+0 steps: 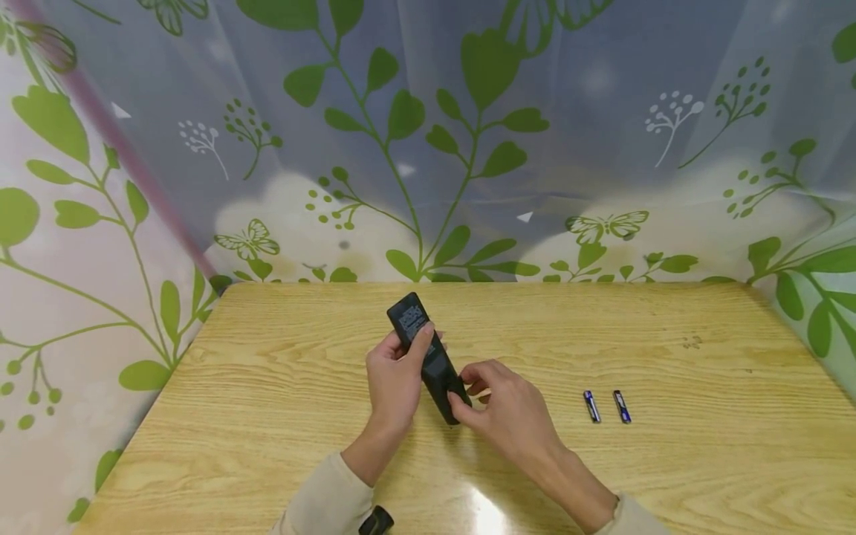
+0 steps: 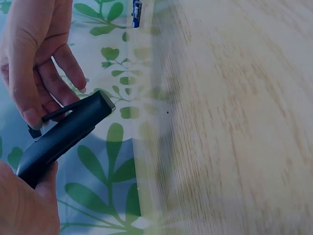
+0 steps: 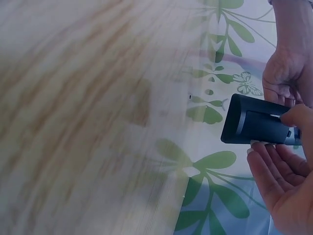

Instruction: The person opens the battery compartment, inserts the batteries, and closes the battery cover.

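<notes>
Two pinches: left hand (image 1: pixel 394 379) on the remote control (image 1: pixel 438 366), right hand (image 1: pixel 513 410) on its battery cover (image 2: pixel 62 110). Likely light, stiff, slick; best held edgewise.

A leaf-printed cloth (image 1: pixel 588 148) hangs at twelve o'clock behind a pale wooden table (image 1: pixel 267 386), which catches bright glare (image 1: pixel 487 513) near six o'clock.
</notes>
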The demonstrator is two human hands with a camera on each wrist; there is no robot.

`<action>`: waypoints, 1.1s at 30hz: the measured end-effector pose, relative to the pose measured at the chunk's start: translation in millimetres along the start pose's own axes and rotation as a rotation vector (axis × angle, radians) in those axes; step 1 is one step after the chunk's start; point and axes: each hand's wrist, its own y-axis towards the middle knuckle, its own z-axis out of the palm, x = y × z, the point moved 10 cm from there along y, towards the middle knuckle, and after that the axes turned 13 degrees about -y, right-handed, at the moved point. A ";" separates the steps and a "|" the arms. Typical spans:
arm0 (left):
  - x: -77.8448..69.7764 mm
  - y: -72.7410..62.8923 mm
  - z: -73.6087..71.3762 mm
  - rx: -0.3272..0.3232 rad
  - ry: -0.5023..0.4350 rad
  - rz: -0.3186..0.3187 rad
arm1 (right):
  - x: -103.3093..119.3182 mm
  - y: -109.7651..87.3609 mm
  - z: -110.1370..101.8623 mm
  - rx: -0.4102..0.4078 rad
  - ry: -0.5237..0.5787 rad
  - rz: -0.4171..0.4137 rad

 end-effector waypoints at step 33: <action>1.7 2.6 0.9 0.068 -0.035 -0.045 | -141.7 2.3 -85.6 0.028 0.013 0.222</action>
